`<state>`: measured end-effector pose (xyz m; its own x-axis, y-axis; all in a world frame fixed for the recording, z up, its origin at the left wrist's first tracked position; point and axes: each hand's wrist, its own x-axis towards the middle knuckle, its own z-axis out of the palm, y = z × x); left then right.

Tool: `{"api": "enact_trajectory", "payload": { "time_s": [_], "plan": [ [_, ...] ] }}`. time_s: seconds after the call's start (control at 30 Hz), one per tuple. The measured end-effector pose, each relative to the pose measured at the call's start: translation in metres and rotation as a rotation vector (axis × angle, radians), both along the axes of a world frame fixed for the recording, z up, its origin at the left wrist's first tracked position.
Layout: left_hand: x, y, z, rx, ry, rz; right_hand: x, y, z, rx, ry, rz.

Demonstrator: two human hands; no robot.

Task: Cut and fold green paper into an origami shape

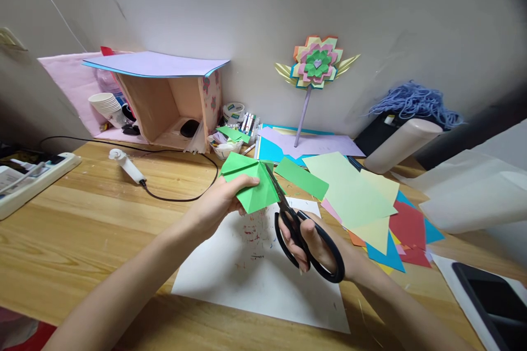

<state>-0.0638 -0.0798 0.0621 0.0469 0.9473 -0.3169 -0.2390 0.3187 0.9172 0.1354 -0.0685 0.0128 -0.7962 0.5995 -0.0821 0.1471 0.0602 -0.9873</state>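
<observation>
My left hand (234,189) pinches a creased sheet of green paper (257,197), thumb on top, above the desk. A pair of black-handled scissors (294,225) is in my right hand (308,241), with thumb and fingers through the loops. The blades lie along the right edge of the green paper; whether they are cutting into it I cannot tell. Below both hands a white sheet (263,290) with coloured marks lies on the desk. Just right of the blades is a green paper strip (302,176).
Coloured paper sheets (349,192) are piled at the right, near a dark phone-like device (494,296). A paper flower (317,63) stands at the back. Left of it are an open box (164,98) and a small tub of scraps (226,148). A glue gun-like white device (127,167) trails a black cable.
</observation>
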Motion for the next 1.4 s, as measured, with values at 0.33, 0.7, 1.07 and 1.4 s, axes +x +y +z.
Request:
{"api": "enact_trajectory", "payload": {
  "time_s": [0.33, 0.7, 1.07, 1.4],
  "plan": [
    [0.0, -0.003, 0.003, 0.03, -0.014, 0.003, 0.001, 0.0, -0.007, -0.051, 0.028, -0.03],
    [0.0, -0.004, 0.006, 0.024, -0.038, 0.035, 0.0, 0.002, -0.002, -0.01, 0.009, -0.021],
    [-0.003, -0.003, 0.01, 0.017, -0.026, 0.043, 0.0, 0.001, -0.002, 0.005, 0.008, -0.021],
    [-0.006, -0.003, 0.01, 0.0, -0.022, 0.039, 0.0, 0.001, -0.002, -0.016, 0.026, -0.023]
  ]
}}
